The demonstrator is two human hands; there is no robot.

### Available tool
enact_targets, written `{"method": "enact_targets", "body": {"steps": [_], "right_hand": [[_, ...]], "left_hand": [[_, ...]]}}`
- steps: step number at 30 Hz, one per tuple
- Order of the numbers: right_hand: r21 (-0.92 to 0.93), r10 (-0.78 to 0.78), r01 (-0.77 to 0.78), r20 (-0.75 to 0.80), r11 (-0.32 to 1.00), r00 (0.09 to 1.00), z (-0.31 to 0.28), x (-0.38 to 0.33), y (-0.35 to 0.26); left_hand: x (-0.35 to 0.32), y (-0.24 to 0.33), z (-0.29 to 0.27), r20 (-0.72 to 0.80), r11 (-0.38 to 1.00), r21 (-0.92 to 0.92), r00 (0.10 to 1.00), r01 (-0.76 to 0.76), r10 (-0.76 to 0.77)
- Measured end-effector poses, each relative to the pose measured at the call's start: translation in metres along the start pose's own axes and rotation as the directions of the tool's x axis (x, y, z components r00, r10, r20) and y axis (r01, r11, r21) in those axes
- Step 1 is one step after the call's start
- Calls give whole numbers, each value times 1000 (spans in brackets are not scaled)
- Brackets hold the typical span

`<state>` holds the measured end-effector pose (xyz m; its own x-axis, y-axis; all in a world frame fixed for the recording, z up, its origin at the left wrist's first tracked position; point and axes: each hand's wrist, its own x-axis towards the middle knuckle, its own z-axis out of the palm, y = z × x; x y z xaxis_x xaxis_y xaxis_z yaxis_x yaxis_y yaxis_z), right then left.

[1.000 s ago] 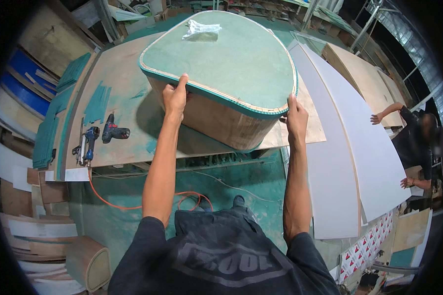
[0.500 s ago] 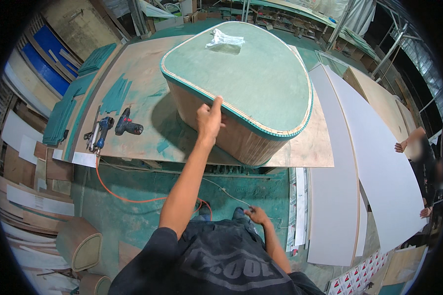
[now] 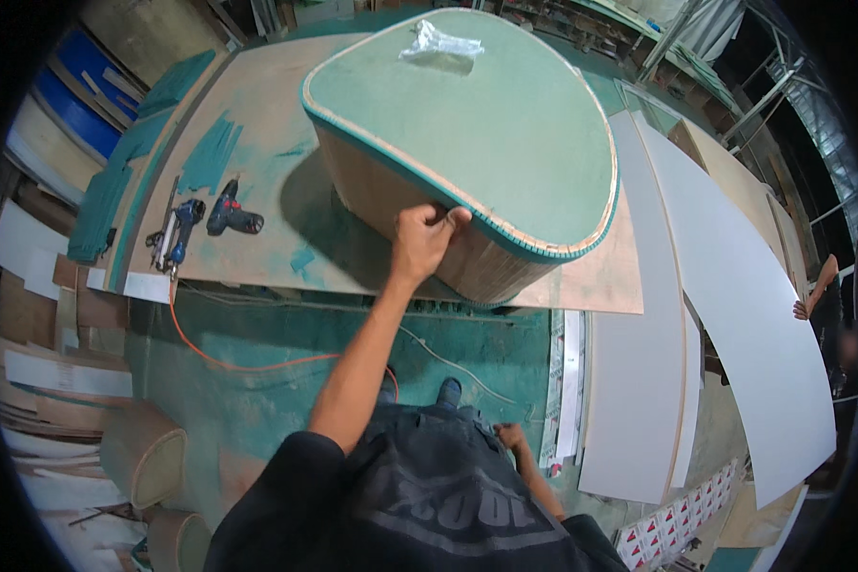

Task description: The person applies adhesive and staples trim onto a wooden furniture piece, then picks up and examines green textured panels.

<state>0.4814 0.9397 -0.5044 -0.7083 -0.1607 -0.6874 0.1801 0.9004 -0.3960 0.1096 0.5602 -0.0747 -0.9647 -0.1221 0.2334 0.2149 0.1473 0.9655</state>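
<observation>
Left hand: fingers hooked over the near rim of the rounded wooden form.
Right hand: lowered at the hip, grip cannot be told.
Form: set on a plywood sheet on the floor.
Handling: judged stiff, bulky, heavy; best gripped at opposite rim edges.

To your left on the plywood sheet lie two cordless drills, side by side, beside a smear of green paint; an orange cable runs from them across the green floor; a crumpled plastic bag sits far off; to your right white panels lean in a fan, and another person's hand touches their edge; curved wooden offcuts pile up at lower left.
</observation>
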Motion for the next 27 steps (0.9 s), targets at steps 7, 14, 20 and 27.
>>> {"method": "enact_targets", "body": {"steps": [7, 14, 20, 27], "right_hand": [[641, 274, -257, 76, 723, 959, -62, 18, -120], [709, 274, -256, 91, 657, 957, -74, 8, -152], [560, 283, -212, -44, 801, 958, -33, -9, -108], [567, 416, -341, -4, 750, 909, -30, -48, -120]], "left_hand": [[-3, 6, -34, -65, 970, 221, 991, -97, 113], [-72, -108, -28, -111, 927, -79, 921, 366, -373], [-204, -215, -60, 351, 754, 147, 679, 640, -645], [-276, -312, -125, 198, 525, 649, 544, 551, -815]]}}
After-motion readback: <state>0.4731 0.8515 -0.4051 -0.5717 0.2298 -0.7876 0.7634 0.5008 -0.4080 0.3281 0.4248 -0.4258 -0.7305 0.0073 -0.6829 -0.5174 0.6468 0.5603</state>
